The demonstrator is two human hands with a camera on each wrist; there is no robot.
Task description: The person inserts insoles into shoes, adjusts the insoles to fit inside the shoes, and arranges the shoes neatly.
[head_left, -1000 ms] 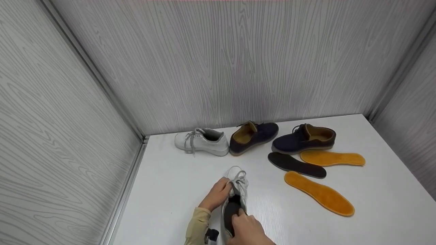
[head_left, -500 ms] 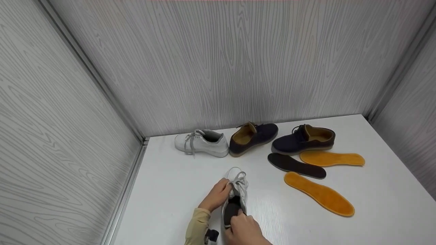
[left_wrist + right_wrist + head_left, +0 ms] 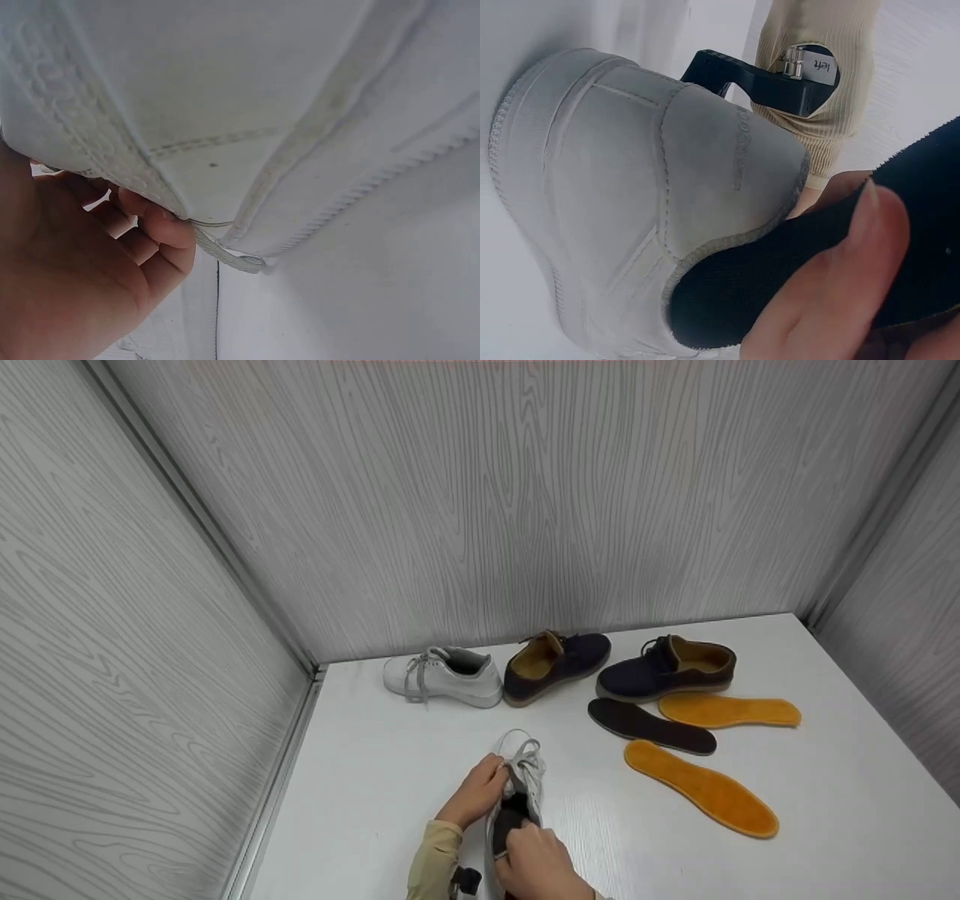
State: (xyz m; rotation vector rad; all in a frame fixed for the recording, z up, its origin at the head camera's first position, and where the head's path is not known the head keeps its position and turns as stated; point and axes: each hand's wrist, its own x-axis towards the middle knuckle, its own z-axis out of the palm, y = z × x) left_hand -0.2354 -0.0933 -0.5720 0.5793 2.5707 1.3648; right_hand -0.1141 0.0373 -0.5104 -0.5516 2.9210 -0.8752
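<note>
A white lace-up sneaker (image 3: 529, 765) stands toe-away at the front of the table. My left hand (image 3: 474, 793) grips its left side by the laces, and the left wrist view shows fingertips curled at the eyelet edge (image 3: 161, 196). A black insole (image 3: 720, 300) lies partly in the sneaker's opening, its front part hidden inside the shoe. My right hand (image 3: 541, 861) pinches this insole over the heel end, thumb (image 3: 874, 225) lying across its dark face. The heel of the sneaker (image 3: 622, 172) fills the left of the right wrist view.
Along the back wall stand another white sneaker (image 3: 457, 682) and two navy shoes with tan linings, one navy shoe (image 3: 570, 660) in the middle and one navy shoe (image 3: 637, 675) farther right. A dark insole (image 3: 649, 726) and two orange insoles, one orange insole (image 3: 731, 710) behind, one orange insole (image 3: 705, 787) in front, lie at right.
My right hand has shifted slightly left over the shoe opening, and less of the insole's dark top shows. The left hand keeps its grip in place.
</note>
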